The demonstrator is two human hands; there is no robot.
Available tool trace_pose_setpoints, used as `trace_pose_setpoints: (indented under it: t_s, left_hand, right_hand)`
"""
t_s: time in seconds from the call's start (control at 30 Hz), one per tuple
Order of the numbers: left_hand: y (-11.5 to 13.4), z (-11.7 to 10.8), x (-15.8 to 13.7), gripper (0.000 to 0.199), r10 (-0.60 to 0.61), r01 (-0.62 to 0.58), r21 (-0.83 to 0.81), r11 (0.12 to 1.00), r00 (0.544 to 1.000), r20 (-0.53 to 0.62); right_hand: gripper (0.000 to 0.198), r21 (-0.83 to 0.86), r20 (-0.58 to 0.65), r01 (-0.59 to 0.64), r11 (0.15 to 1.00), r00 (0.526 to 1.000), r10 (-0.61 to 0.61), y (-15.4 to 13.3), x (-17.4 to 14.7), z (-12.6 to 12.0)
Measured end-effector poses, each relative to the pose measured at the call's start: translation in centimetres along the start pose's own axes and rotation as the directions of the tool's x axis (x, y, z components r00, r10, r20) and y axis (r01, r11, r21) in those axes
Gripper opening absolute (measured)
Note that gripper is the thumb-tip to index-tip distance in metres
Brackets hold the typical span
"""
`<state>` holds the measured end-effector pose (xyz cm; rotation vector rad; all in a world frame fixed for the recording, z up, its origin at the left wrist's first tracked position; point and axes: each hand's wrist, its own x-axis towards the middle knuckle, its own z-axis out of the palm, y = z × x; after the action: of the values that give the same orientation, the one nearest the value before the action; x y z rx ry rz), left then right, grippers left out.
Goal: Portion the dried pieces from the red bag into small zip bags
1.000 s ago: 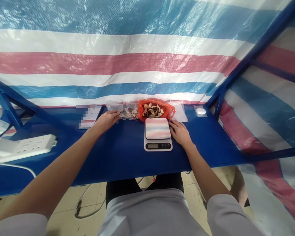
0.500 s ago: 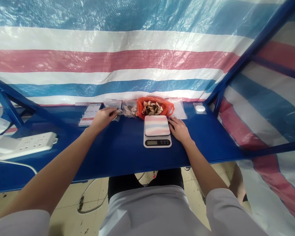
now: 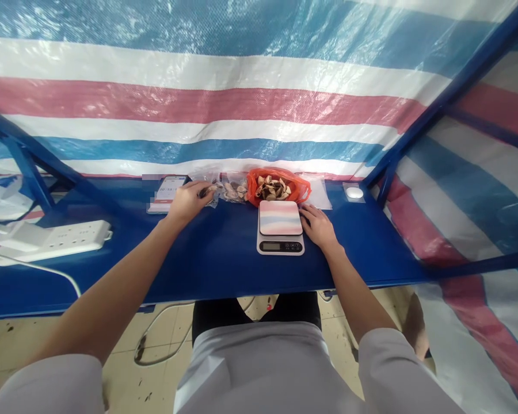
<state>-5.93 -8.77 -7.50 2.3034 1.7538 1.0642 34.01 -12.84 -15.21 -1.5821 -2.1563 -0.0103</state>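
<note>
open blue tabletop left of the scale, orange bag blocking just behind it

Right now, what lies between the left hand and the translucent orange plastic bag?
Head view: a clear plastic bag of pale brown pieces, plus a second clear bag at the left hand.

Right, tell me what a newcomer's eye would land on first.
First, probably, the red, white and blue striped sheet filling the background. Then the bright orange plastic bag of dried slices, near the far edge of the blue tabletop. Just in front of it sits a digital scale, with the right hand at its right side.
</note>
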Motion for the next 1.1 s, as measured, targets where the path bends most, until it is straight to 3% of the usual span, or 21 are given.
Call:
trace_pose_setpoints:
  t_s: [0.33,0.47,0.6,0.73,0.9,1.1]
  left_hand:
    - [3.9,-1.4,-0.4,0.033,0.076,-0.106,-0.161,0.981,0.981,-0.179]
    - [5.9,-1.4,-0.6,0.035,-0.042,-0.014,-0.287,0.958,0.982,-0.186]
    - [8.3,-0.6,-1.0,0.047,-0.167,0.079,-0.503,0.861,0.977,-0.132]
    - [10.8,0.8,-1.6,0.048,-0.183,0.097,-0.683,0.724,0.982,-0.054]
    - [12.5,3.1,-2.6,0.038,-0.225,0.129,-0.884,0.448,0.974,0.028]
    - [13.3,4.9,-4.0,0.030,-0.274,0.229,-0.968,0.102,0.942,0.194]
  right_hand:
    - [0.035,0.109,-0.167,-0.025,0.994,0.985,0.043,-0.1,-0.3,-0.6]
    - [0.034,0.131,-0.216,0.004,0.991,0.976,0.024,-1.0,-0.2,-1.9]
    - [0.033,0.189,-0.239,0.029,0.982,0.971,0.017,-2.8,0.6,-3.6]
    - [0.033,0.340,-0.207,0.027,0.940,0.977,0.047,-5.0,2.0,-4.6]
    - [0.038,0.620,-0.115,-0.045,0.783,0.982,0.148,-7.2,4.0,-4.2]
    - [0.044,0.922,0.064,-0.153,0.357,0.967,0.248,-8.7,5.6,-2.2]
